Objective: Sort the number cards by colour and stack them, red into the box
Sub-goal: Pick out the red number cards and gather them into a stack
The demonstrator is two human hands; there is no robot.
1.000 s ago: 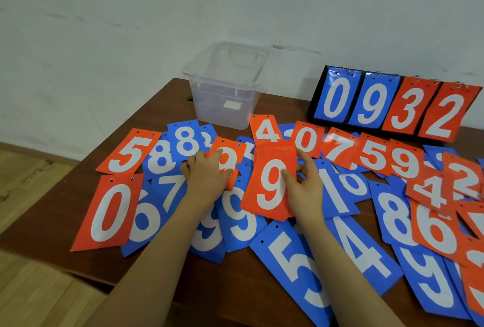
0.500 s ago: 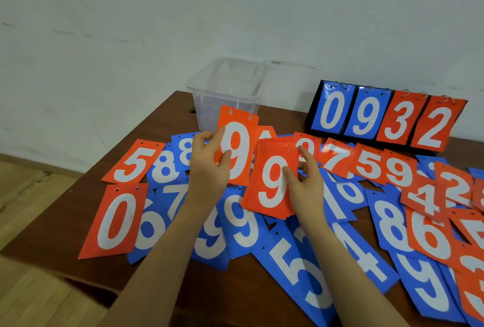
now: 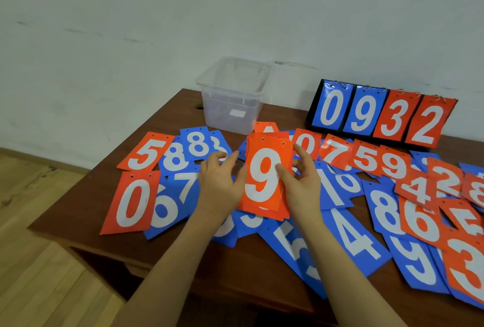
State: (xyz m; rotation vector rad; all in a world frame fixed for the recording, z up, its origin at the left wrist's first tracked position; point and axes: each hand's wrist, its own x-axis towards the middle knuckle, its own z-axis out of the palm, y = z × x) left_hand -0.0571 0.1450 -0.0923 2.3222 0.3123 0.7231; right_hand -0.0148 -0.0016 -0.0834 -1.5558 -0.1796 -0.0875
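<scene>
A stack of red cards (image 3: 265, 177) with a white 9 on top is held upright above the table's middle. My right hand (image 3: 303, 185) grips the stack's right edge, thumb on the face. My left hand (image 3: 221, 185) is at the stack's left edge with fingers spread, touching or just off it. Red and blue number cards lie scattered over the brown table (image 3: 86, 201), among them a red 0 (image 3: 132, 202) and a red 5 (image 3: 146, 152) at the left. The clear plastic box (image 3: 231, 96) stands at the back, nothing visible inside.
A black flip scoreboard (image 3: 382, 114) showing 0 9 3 2 stands at the back right against the wall. Overlapping cards cover the table's right side up to the edge. The table's left and front edges drop to a wooden floor (image 3: 39, 274).
My left hand lifted a red 9 card off the table and laid it on top of the stack held in my right hand. The left fingers have since opened beside the stack.
</scene>
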